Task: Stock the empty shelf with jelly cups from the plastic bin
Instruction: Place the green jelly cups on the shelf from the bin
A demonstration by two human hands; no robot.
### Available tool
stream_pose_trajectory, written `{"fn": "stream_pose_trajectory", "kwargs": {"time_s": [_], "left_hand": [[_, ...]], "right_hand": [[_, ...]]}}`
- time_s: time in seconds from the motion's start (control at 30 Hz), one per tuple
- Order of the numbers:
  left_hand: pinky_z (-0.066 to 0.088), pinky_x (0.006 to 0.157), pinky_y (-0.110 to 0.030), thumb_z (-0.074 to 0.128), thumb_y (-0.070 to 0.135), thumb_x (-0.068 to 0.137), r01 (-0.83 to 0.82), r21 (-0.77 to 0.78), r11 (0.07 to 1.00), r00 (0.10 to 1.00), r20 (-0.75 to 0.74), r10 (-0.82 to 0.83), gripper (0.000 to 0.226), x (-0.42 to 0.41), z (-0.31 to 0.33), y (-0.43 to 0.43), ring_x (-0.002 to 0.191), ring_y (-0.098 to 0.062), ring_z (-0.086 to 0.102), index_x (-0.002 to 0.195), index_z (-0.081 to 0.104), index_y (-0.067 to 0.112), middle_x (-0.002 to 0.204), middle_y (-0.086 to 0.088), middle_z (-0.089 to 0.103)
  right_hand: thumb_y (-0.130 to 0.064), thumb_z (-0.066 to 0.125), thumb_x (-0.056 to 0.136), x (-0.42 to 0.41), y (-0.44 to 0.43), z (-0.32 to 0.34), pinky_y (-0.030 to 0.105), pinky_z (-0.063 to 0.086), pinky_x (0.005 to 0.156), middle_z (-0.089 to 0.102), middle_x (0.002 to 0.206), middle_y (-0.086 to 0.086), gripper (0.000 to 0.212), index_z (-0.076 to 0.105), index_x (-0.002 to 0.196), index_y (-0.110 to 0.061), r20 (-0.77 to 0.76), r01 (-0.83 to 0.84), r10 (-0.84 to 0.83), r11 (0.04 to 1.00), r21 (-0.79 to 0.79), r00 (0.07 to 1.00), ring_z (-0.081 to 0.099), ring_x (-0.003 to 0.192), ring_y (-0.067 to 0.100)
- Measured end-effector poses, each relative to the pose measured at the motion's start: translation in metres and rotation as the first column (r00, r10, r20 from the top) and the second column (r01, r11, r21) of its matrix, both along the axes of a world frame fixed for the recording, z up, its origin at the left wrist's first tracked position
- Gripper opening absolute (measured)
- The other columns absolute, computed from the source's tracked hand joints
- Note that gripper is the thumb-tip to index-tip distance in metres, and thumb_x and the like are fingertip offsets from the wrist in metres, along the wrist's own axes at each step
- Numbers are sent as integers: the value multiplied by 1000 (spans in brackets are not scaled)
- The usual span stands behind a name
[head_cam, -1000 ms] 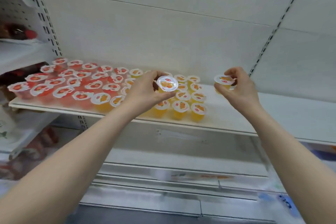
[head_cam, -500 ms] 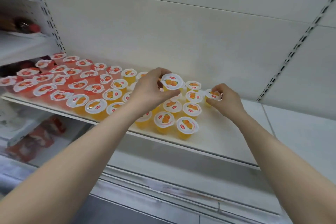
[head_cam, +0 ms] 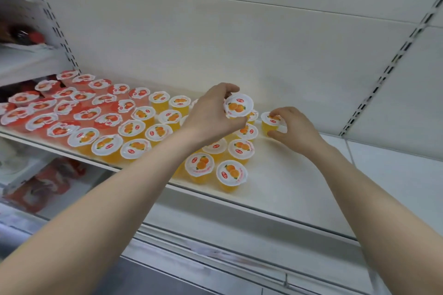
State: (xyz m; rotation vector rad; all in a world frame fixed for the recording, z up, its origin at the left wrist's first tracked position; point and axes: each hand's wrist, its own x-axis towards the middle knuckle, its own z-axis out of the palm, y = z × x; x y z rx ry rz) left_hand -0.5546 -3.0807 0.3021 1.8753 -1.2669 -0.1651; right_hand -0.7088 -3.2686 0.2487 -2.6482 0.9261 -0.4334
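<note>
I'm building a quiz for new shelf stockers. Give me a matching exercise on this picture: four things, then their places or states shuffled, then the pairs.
Things
1. left hand
2. right hand
3. red jelly cups
4. orange jelly cups

Places or states
A. stand at the left end of the shelf
B. grips the rightmost cup, low by the shelf
C. stand mid-shelf
D. holds a raised cup above the others

Pairs: 1-D, 2-B, 3-A, 4-C
</note>
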Motion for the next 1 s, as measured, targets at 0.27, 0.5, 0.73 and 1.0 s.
{"fn": "stream_pose_trajectory", "kwargs": {"time_s": [0.27, 0.5, 0.73, 1.0], "left_hand": [[35, 102, -35, 70, 62, 68, 57, 177, 983, 877, 461, -134, 56, -33, -17, -48, 122, -19, 42, 113, 67, 28, 119, 5, 56], [19, 113, -39, 68, 61, 71, 3, 261, 965, 793, 588, -161, 61, -40, -39, -58, 132, -25, 32, 117, 67, 23, 126, 0, 49], [28, 108, -38, 63, 64, 75, -14, 322, 947, 797, 575, -184, 64, -40, -39, -60, 122, -24, 42, 125, 62, 23, 124, -1, 54], [33, 106, -37, 61, 63, 80, 15, 322, 947, 842, 507, -185, 69, -26, -29, -40, 127, -24, 41, 135, 54, 22, 132, -2, 52]], "right_hand": [[-26, 62, 92, -37, -14, 18, 39, 37, 101, 46, 142, 9, 51, 48, 141, -18, -26, 16, -21, 987, -160, 999, 46, 124, 32], [-24, 58, 95, -50, -7, 19, 40, 35, 104, 47, 142, 7, 49, 47, 142, -18, 47, 61, -53, 980, -189, 997, 42, 129, 30], [-21, 57, 95, -46, 1, 21, 41, 36, 104, 47, 143, 8, 48, 47, 142, -16, 76, 69, -54, 977, -202, 996, 42, 129, 30], [-23, 57, 96, -35, 26, 39, 43, 38, 104, 48, 142, 10, 49, 45, 143, -14, 75, 40, -20, 961, -275, 997, 43, 128, 31]]}}
